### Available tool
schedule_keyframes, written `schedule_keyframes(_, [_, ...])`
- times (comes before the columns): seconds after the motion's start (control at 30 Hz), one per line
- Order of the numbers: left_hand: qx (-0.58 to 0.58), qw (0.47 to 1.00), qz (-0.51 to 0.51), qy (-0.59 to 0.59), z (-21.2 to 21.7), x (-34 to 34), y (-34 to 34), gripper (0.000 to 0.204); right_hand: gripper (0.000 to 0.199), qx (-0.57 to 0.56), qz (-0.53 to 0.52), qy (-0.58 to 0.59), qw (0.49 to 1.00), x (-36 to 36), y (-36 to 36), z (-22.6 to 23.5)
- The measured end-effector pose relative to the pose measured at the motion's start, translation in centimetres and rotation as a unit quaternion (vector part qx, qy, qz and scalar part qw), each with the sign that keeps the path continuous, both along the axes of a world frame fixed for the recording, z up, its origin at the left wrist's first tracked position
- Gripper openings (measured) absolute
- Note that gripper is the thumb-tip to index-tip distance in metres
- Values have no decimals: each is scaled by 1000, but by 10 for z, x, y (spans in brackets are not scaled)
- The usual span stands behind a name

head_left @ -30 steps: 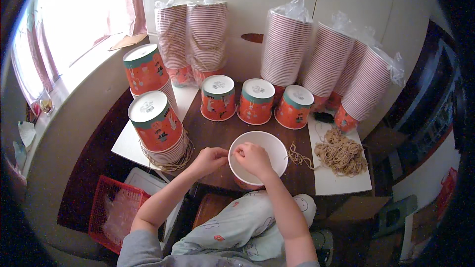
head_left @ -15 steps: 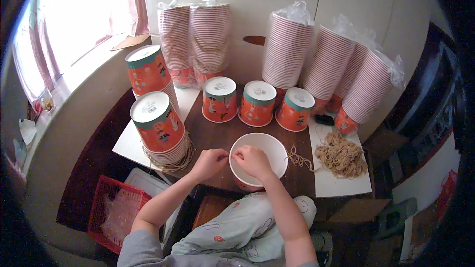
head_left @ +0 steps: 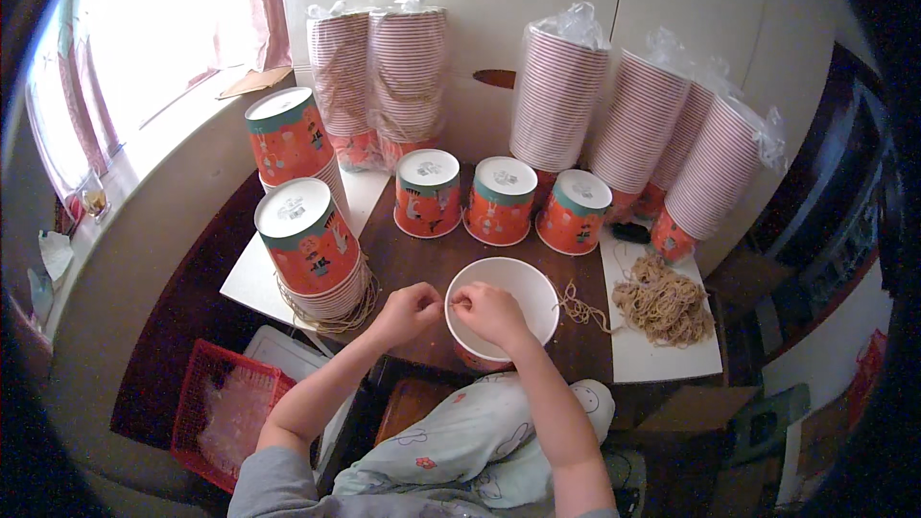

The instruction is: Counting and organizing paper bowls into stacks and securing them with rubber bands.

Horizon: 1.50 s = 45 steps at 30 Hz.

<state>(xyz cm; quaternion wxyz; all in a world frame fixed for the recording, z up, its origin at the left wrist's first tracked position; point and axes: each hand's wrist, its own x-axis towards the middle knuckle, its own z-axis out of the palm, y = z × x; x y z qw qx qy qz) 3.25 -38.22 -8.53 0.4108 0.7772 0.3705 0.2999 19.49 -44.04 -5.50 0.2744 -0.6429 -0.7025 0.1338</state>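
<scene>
An upright paper bucket (head_left: 523, 302), white inside and orange outside, stands at the near edge of the brown table. Just outside its left rim is my left hand (head_left: 411, 313), closed with fingertips pinched toward the rim. Over the bucket's mouth, my right hand (head_left: 489, 311) is also closed, its fingertips at the inner left rim. What either hand pinches is too small or hidden to make out. At the bucket's right rim, a beige cord (head_left: 582, 307) trails onto the table. A tangled heap of the same cord (head_left: 664, 302) lies farther right on a white board.
Upturned orange buckets (head_left: 506, 200) stand in a row behind. To the left are nested bucket stacks (head_left: 312, 245), the nearer with cords hanging round it. Tall bagged bucket stacks (head_left: 559, 96) line the wall. A red plastic basket (head_left: 226, 412) sits low at left.
Both hands stay pinched at the bucket's left rim with barely any movement. The whole view has shifted very slightly.
</scene>
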Motion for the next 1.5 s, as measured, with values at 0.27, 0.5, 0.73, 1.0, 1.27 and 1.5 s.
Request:
schedule_keyframes(0.27, [-29,999,-9,-16,-1,-4,0,18,15,18,19,-13,1000,1,0,-1])
schedule_keyframes(0.5, [-156,982,-27,-101,7,-14,1,10,19,-40,27,19,999,4,-6,12])
schedule_keyframes(0.73, [-261,929,-77,-253,58,-19,3,5,26,-57,-6,22,998,2,-12,26])
schedule_keyframes(1.0, [-149,959,-167,-177,118,11,-3,6,24,-7,77,190,979,2,-8,30])
schedule_keyframes(1.27, [-143,964,-187,-123,73,24,12,26,13,11,63,417,907,12,-3,28])
schedule_keyframes(1.5, [-56,990,-121,-39,55,30,9,19,12,63,-5,422,904,18,4,16])
